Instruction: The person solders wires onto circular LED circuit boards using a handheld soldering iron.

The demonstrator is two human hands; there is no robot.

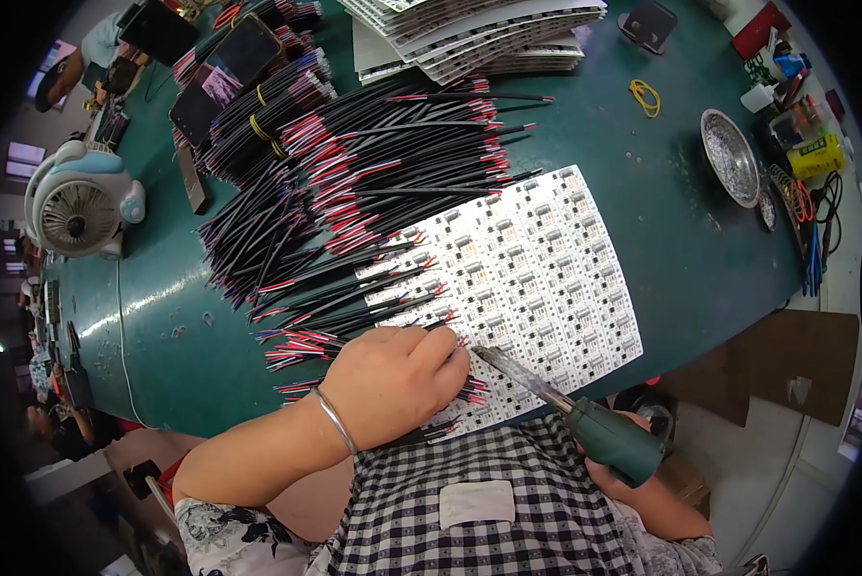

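A white panel of small circuit boards lies on the green table before me, in rows of dark components. My left hand, with a metal bangle at the wrist, rests over the panel's near left part. Its fingers are pinched on a thin wire whose end shows at the fingertips. My right hand, partly hidden, grips a soldering iron by its green handle. The iron's tip touches or hovers just by my left fingertips; I cannot tell which. Several black-sheathed wires with red and white ends reach onto the panel's left side.
Bundles of black wires are heaped beyond the panel, below stacked circuit panels. Phones lie on wire bundles at far left. A fan stands left. A metal bowl, yellow bands and a yellow container are at right.
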